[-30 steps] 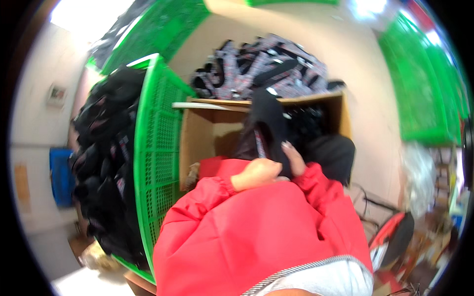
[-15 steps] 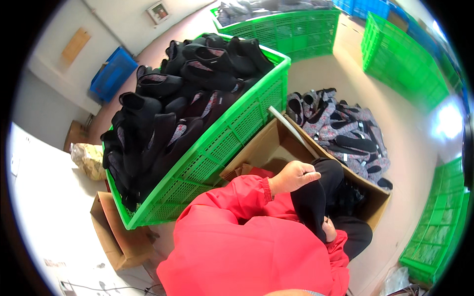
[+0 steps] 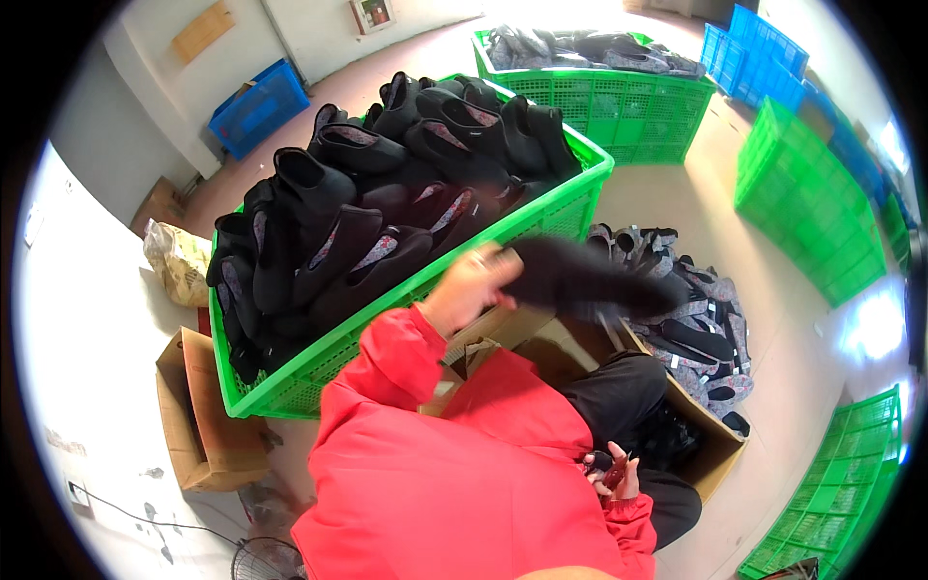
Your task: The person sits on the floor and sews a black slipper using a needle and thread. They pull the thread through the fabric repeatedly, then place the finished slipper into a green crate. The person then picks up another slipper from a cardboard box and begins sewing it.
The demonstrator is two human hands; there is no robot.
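My left hand (image 3: 472,292) is closed on one end of a black slip-on shoe (image 3: 594,280), which is blurred by motion. The shoe is up in the air beside the green crate's near right corner, above the cardboard box. Close to my lap, my right hand (image 3: 628,479) has its fingers curled around a small dark red and black object (image 3: 611,471) whose kind I cannot make out. Black slip-on shoes (image 3: 377,184) with patterned linings are heaped in the large green crate (image 3: 483,261) to the left.
Before me an open cardboard box (image 3: 720,469) holds dark items. Beyond it lies a floor pile of grey patterned shoes (image 3: 691,314). Another green crate (image 3: 619,106) stands behind, more green crates (image 3: 817,213) at right. A smaller cardboard box (image 3: 203,425) and a fan (image 3: 266,561) are at left.
My left hand has lifted the black shoe from my lap, up and left toward the crate. My right hand has come away from the shoe, showing the dark red object. The view has shifted.
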